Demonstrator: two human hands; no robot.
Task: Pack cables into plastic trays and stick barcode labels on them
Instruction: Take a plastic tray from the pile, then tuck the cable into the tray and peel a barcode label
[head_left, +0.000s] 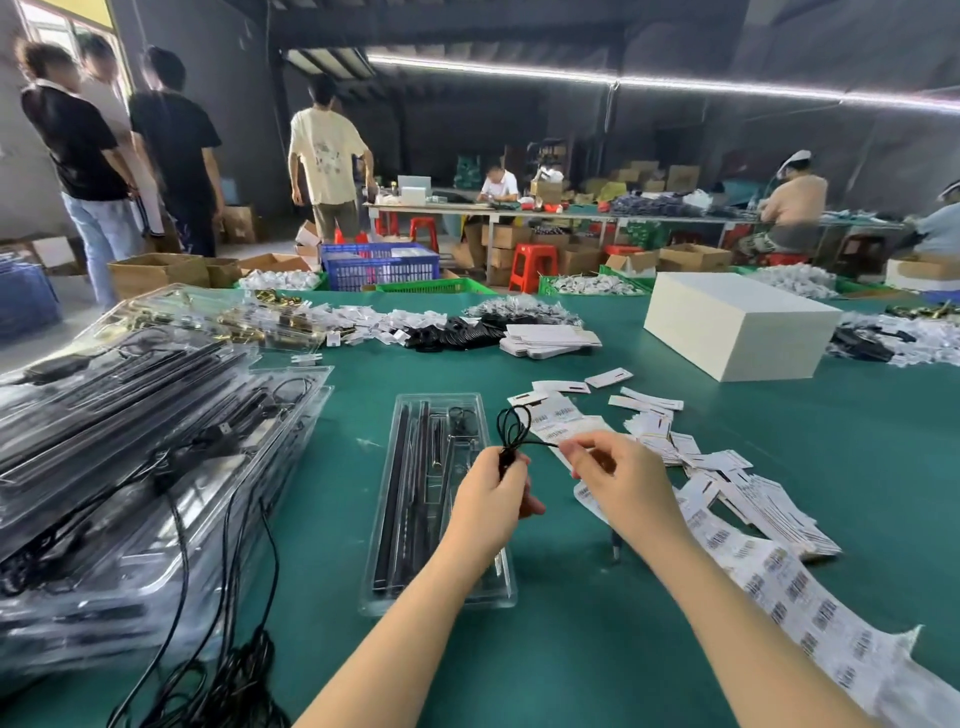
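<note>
Centrally, left hand gripping a looped black cable above the green counter, right hand pinching its strand, clear plastic tray beneath, barcode label strip at right.

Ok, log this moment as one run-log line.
step: coiling cable | left hand: grips coil | right hand: pinches cable end | tray: open, below hands | labels: unused

workshop interior, dim, dark upper walls

green-topped work table in front; long light strip under a dark ceiling; second long table at the back with seated people; red plastic stools, cardboard boxes, a blue crate on the floor; window upper left.
</note>
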